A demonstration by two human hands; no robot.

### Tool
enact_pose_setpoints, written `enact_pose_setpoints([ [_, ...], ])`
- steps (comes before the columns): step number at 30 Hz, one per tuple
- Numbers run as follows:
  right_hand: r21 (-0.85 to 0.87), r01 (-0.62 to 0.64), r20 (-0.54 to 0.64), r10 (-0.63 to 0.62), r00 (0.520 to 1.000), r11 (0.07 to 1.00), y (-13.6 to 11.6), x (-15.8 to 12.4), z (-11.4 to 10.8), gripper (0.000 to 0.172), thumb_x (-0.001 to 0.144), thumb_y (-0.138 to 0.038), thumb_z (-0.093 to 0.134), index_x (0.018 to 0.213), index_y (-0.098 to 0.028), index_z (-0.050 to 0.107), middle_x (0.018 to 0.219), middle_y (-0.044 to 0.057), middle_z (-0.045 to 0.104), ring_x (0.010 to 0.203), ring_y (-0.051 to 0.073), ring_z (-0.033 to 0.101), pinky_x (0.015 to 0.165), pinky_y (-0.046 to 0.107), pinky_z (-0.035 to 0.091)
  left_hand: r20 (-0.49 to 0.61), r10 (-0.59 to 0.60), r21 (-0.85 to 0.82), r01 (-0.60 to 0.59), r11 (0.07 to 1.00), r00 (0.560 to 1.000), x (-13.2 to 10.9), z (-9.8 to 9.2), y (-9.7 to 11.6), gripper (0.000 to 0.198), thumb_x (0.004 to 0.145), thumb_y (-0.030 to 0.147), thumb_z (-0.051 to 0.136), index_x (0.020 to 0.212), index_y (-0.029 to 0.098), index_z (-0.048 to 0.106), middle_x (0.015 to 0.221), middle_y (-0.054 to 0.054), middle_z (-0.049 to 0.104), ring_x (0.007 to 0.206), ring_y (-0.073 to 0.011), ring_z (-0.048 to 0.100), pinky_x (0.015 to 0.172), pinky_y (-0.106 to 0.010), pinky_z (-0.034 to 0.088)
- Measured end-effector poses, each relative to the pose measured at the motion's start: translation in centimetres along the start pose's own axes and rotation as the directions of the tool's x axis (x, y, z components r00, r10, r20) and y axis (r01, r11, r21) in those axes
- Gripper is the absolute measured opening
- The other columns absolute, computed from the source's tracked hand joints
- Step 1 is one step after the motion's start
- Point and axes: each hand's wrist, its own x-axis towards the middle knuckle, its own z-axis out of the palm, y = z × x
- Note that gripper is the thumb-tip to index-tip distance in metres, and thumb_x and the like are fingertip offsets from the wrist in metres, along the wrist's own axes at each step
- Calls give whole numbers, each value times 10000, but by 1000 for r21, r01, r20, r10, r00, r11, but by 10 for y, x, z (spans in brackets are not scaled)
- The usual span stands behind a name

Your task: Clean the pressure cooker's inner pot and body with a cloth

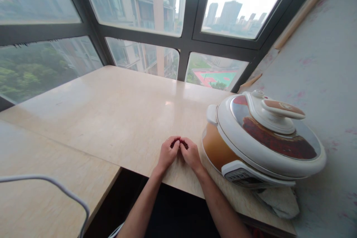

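Observation:
My left hand (pixel 169 152) and my right hand (pixel 190 152) rest side by side on the pale marbled countertop (pixel 134 119), near its front edge. Their fingers are curled inward, and the thumbs and fingertips meet in the middle. Shadow fills the small gaps under the fingers, so whatever they hold, if anything, is hidden. Close by on the right stands a large white and gold electric pressure cooker (pixel 223 145) with its lid on. Its side handle and control panel face my right forearm.
A folded pale cloth (pixel 280 200) lies under the cooker's front right. At the lower left, a grey cable (pixel 55 183) arcs above the counter. Dark-framed windows (pixel 139 36) border the counter's back and left, and a patterned wall (pixel 334 81) bounds the right.

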Motion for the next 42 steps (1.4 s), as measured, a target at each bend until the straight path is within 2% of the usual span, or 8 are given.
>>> enact_pose_setpoints([
  [15,-3,2,-31,-3,1000,1000,-4,-1,0,219,910,-281,537,961,-214,739,918,50,767,830,211,702,779,332,550,-5,7,-14,-8,1000,1000,1,0,2,231,887,274,558,1004,202,745,1020,-86,782,972,-227,728,912,-403,575],
  [42,6,-1,-27,1,1000,1000,-4,-1,-1,221,902,-289,544,971,-218,741,941,56,773,851,218,710,802,341,556,12,6,-7,-6,1000,1000,0,-1,3,235,896,275,552,1015,198,739,1028,-89,778,977,-228,721,918,-402,564],
])
